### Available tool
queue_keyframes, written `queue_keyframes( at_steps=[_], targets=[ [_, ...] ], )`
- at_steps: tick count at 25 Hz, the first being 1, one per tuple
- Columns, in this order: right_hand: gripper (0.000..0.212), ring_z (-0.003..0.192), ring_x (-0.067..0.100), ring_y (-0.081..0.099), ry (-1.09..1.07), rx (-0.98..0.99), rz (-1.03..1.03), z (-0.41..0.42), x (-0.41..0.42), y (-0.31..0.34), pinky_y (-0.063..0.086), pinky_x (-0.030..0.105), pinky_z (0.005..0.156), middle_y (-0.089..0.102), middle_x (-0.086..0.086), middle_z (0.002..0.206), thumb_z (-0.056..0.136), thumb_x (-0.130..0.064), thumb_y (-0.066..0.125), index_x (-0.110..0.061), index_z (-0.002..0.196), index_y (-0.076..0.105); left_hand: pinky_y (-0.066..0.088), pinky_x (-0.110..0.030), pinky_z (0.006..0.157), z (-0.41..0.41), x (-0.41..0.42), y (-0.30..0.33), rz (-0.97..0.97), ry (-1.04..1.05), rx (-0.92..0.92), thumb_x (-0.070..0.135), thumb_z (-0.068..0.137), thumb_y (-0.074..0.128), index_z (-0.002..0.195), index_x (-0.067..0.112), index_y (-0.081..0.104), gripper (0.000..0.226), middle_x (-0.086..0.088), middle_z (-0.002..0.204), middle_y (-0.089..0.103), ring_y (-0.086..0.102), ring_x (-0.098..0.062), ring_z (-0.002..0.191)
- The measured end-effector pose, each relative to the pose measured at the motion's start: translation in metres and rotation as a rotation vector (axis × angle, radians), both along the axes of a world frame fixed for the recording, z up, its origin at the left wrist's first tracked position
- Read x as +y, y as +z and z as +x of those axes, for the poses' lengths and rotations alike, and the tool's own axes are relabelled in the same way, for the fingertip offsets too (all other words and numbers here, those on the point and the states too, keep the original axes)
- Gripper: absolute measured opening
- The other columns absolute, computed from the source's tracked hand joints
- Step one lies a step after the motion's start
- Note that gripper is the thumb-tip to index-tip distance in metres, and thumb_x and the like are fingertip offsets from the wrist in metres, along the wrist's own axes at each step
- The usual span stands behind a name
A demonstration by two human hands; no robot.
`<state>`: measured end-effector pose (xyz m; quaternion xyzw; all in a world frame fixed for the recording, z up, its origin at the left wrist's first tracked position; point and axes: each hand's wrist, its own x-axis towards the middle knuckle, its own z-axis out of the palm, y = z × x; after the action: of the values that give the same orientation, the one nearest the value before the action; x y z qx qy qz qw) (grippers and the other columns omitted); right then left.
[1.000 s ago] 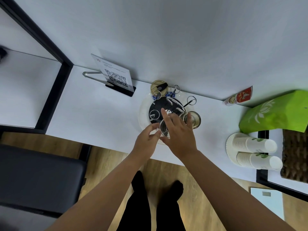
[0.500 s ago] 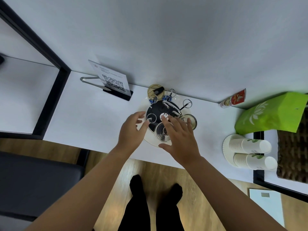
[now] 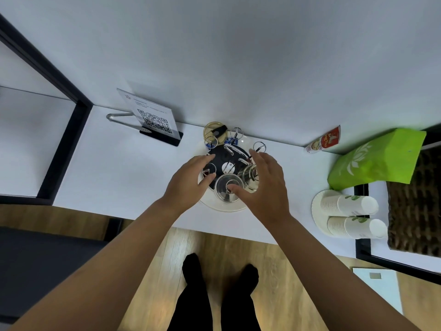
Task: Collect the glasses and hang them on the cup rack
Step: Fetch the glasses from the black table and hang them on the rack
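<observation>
Where the counter's (image 3: 100,168) near edge runs, both hands are spread open, gripping nothing: left hand (image 3: 188,181), right hand (image 3: 265,185). Between them one glass (image 3: 225,191) is hung upside down on the cup rack (image 3: 229,161); another glass (image 3: 248,175) just beside. Farther back, against the wall, a QR sign (image 3: 155,119) is stood.

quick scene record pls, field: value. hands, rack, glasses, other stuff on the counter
left hand: open, over rack's left side, holding nothing
right hand: open, fingers spread over the glasses
rack: on a white plate, several hooks free
glasses: one inverted at rack front, another beside it under right hand
counter: QR sign, paper cups, green bag
</observation>
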<state>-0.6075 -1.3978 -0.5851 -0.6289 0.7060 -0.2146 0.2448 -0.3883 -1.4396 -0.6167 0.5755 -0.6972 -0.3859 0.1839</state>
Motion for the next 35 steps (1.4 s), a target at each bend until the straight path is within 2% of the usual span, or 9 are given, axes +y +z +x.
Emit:
queue_keyframes(
  at_steps=[4, 10, 13, 17, 21, 26, 28, 31, 35],
  targets=[
    [0.112, 0.149, 0.027, 0.034, 0.073, 0.054, 0.033, 0.002, -0.004, -0.005, 0.036, 0.047, 0.119, 0.042, 0.008, 0.161, 0.076, -0.058, 0.085, -0.023, 0.165, 0.027, 0.047, -0.03, 0.104, -0.004, 0.001, -0.002, -0.02, -0.021, -0.045, 0.024, 0.104, 0.061, 0.148, 0.018, 0.055, 0.045, 0.002, 0.146, 0.058, 0.057, -0.015, 0.128],
    [0.115, 0.138, 0.028, 0.044, 0.143, 0.137, 0.032, -0.001, -0.006, -0.011, 0.036, 0.046, 0.117, 0.053, 0.008, 0.147, 0.074, -0.058, 0.087, -0.016, 0.164, 0.03, 0.047, -0.029, 0.102, -0.009, 0.005, -0.009, -0.033, 0.012, -0.061, 0.022, 0.103, 0.061, 0.146, 0.016, 0.058, 0.043, -0.001, 0.144, 0.059, 0.059, -0.017, 0.125],
    [0.112, 0.14, 0.029, 0.042, 0.171, 0.155, 0.052, -0.004, -0.009, -0.01, 0.031, 0.053, 0.12, 0.05, 0.008, 0.147, 0.079, -0.06, 0.082, -0.019, 0.166, 0.025, 0.044, -0.024, 0.1, -0.01, 0.01, -0.013, -0.035, 0.036, -0.064, 0.026, 0.103, 0.062, 0.145, 0.018, 0.059, 0.044, 0.001, 0.144, 0.06, 0.058, -0.015, 0.126],
    [0.109, 0.143, 0.031, 0.039, 0.187, 0.177, 0.043, -0.01, -0.015, -0.008, 0.028, 0.051, 0.121, 0.048, 0.01, 0.149, 0.08, -0.061, 0.08, -0.02, 0.166, 0.026, 0.041, -0.02, 0.097, -0.017, 0.023, -0.018, -0.051, 0.069, -0.082, 0.034, 0.101, 0.063, 0.142, 0.022, 0.062, 0.043, 0.005, 0.14, 0.063, 0.057, -0.012, 0.127],
    [0.108, 0.151, 0.029, 0.029, 0.194, 0.186, 0.08, -0.013, -0.023, -0.009, 0.022, 0.053, 0.126, 0.04, 0.01, 0.159, 0.081, -0.06, 0.079, -0.028, 0.167, 0.021, 0.037, -0.016, 0.095, -0.024, 0.033, -0.023, -0.046, 0.087, -0.064, 0.04, 0.098, 0.066, 0.14, 0.026, 0.064, 0.044, 0.01, 0.137, 0.065, 0.055, -0.007, 0.127],
    [0.107, 0.153, 0.03, 0.028, 0.22, 0.179, 0.092, -0.018, -0.031, -0.01, 0.028, 0.06, 0.121, 0.039, 0.009, 0.16, 0.082, -0.056, 0.08, -0.032, 0.167, 0.019, 0.028, -0.004, 0.091, -0.035, 0.041, -0.026, -0.043, 0.094, -0.043, 0.044, 0.095, 0.068, 0.138, 0.029, 0.065, 0.045, 0.013, 0.134, 0.066, 0.053, -0.002, 0.124],
    [0.107, 0.154, 0.03, 0.027, 0.236, 0.193, 0.089, -0.02, -0.033, -0.01, 0.028, 0.061, 0.121, 0.04, 0.009, 0.16, 0.083, -0.056, 0.08, -0.032, 0.167, 0.017, 0.028, -0.005, 0.091, -0.038, 0.044, -0.027, -0.035, 0.098, -0.039, 0.046, 0.095, 0.068, 0.137, 0.03, 0.065, 0.045, 0.013, 0.134, 0.066, 0.054, -0.003, 0.124],
    [0.106, 0.153, 0.03, 0.028, 0.248, 0.203, 0.085, -0.021, -0.034, -0.01, 0.029, 0.061, 0.121, 0.041, 0.009, 0.159, 0.084, -0.056, 0.079, -0.033, 0.167, 0.016, 0.04, -0.014, 0.095, -0.04, 0.044, -0.029, -0.03, 0.09, -0.028, 0.047, 0.095, 0.068, 0.138, 0.031, 0.064, 0.046, 0.013, 0.134, 0.066, 0.056, -0.004, 0.124],
    [0.106, 0.153, 0.031, 0.028, 0.25, 0.202, 0.085, -0.021, -0.033, -0.01, 0.03, 0.062, 0.12, 0.04, 0.01, 0.159, 0.085, -0.056, 0.078, -0.033, 0.167, 0.016, 0.031, -0.006, 0.094, -0.037, 0.043, -0.028, -0.015, 0.097, -0.023, 0.047, 0.093, 0.071, 0.138, 0.033, 0.062, 0.048, 0.014, 0.136, 0.065, 0.055, -0.003, 0.125]
  ],
)
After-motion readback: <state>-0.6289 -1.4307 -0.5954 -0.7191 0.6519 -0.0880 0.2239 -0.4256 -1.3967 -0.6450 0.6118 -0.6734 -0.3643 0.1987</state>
